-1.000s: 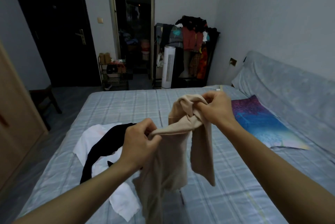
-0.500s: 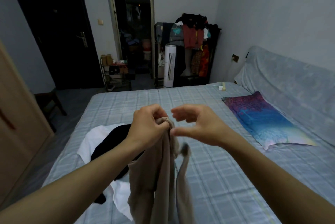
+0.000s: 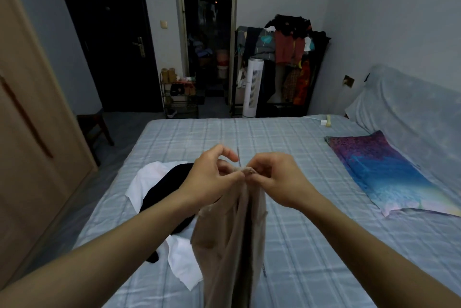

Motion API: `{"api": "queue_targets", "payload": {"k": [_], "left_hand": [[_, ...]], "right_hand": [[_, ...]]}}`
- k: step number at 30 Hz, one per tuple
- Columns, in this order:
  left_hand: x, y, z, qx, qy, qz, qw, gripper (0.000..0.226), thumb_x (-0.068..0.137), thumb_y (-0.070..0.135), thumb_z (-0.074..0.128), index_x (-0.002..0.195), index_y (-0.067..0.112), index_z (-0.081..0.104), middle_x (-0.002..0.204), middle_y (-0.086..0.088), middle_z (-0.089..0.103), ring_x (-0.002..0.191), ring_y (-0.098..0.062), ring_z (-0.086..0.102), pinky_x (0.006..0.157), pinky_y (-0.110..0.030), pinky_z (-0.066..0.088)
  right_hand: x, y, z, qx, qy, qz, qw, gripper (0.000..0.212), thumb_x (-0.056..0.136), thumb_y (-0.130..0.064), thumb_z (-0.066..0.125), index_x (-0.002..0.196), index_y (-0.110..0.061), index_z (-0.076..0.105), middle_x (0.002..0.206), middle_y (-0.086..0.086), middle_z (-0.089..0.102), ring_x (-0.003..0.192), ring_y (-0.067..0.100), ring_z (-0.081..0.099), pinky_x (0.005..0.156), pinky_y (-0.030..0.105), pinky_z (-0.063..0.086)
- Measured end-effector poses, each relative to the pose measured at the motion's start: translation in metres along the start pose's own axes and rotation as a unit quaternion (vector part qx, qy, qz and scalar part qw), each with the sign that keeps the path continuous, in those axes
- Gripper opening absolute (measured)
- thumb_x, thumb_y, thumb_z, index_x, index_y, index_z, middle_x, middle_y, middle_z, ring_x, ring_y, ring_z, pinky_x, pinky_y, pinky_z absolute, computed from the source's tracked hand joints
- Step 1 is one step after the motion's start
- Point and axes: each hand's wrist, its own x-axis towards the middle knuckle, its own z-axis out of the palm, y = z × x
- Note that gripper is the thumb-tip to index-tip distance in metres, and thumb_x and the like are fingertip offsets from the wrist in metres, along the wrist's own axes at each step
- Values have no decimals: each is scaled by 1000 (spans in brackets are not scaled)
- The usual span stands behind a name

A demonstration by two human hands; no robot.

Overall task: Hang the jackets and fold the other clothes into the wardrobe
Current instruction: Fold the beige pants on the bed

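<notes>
A beige garment [image 3: 229,240] hangs in long folds over the bed. My left hand [image 3: 209,178] and my right hand [image 3: 277,178] both pinch its top edge, fingertips almost touching at the middle. On the bed to the left lie a white garment [image 3: 182,260] and a black garment [image 3: 164,188] on top of it, partly hidden behind my left forearm. The wooden wardrobe [image 3: 30,138] stands along the left edge with its door shut.
The bed [image 3: 311,245] has a blue checked sheet. A purple-blue pillow [image 3: 384,173] lies at the right. A clothes rack [image 3: 284,58] with several garments and a white tower fan [image 3: 253,86] stand at the far wall. A dark stool [image 3: 93,130] stands left of the bed.
My hands came together from a wide spread, with the garment now hanging straight down. My right hand, open half a second ago, has pinched the top edge again.
</notes>
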Motion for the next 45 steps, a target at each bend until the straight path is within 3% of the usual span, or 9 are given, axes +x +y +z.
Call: {"api": "queue_targets", "payload": {"k": [3,7,12,20,27,32,38,42,45], "left_hand": [[-6,-7,-4,19,-37,23,999,31,69,16,79,96,21,64,82,-4,74,76,-17,71,70,-35,58],[-11,-28,-9,200,-69,107,972,21,68,21,75,86,22,64,80,5,69,76,-11,66,72,-40,55],[-12,-63,-7,335,-34,108,935,46,66,32,77,108,26,60,106,10,57,97,-12,52,87,-29,45],[1,-67,-1,238,1,67,969,14,69,3,72,70,14,63,65,3,62,64,-10,58,63,-31,45],[16,-34,-37,81,-40,58,994,18,81,11,79,78,0,66,68,-15,64,60,-10,57,56,-24,45],[25,9,-64,92,0,108,990,10,86,16,74,77,13,71,69,-6,66,63,-13,57,61,-23,44],[39,86,-97,160,77,219,959,5,90,13,69,88,14,72,80,-15,68,74,-30,64,67,-40,51],[35,130,-118,218,118,281,927,5,92,18,67,93,15,71,80,-10,69,73,-31,65,65,-47,55],[30,136,-121,186,109,266,939,8,92,17,67,91,10,71,82,-13,69,74,-25,66,66,-44,55]], "right_hand": [[2,1,-2,29,40,-16,999,8,87,-11,69,81,-17,70,70,-1,67,65,14,63,61,33,52],[4,2,-9,79,99,-14,992,10,89,-12,68,81,-18,70,68,0,66,64,15,61,59,29,51],[4,2,-24,118,128,-21,985,10,91,-12,66,84,-16,69,73,6,67,69,25,63,61,37,52],[-5,14,-45,77,132,-26,988,12,94,-14,62,86,-22,67,74,0,64,68,18,60,61,29,50],[-14,46,-69,76,114,26,990,2,89,-13,70,88,-14,71,79,16,67,72,30,60,67,38,49],[-14,48,-80,114,86,20,990,5,88,-12,71,90,-17,71,84,4,70,79,18,68,69,26,53],[16,11,-109,132,168,-92,972,15,91,-5,65,90,-20,66,81,-4,66,77,11,64,66,22,52],[32,-18,-138,154,226,-130,953,5,86,-27,70,90,-28,71,81,5,70,74,12,63,67,23,54],[33,-23,-143,124,236,-118,957,9,82,-38,70,88,-31,72,81,5,71,73,13,65,67,32,56]]}}
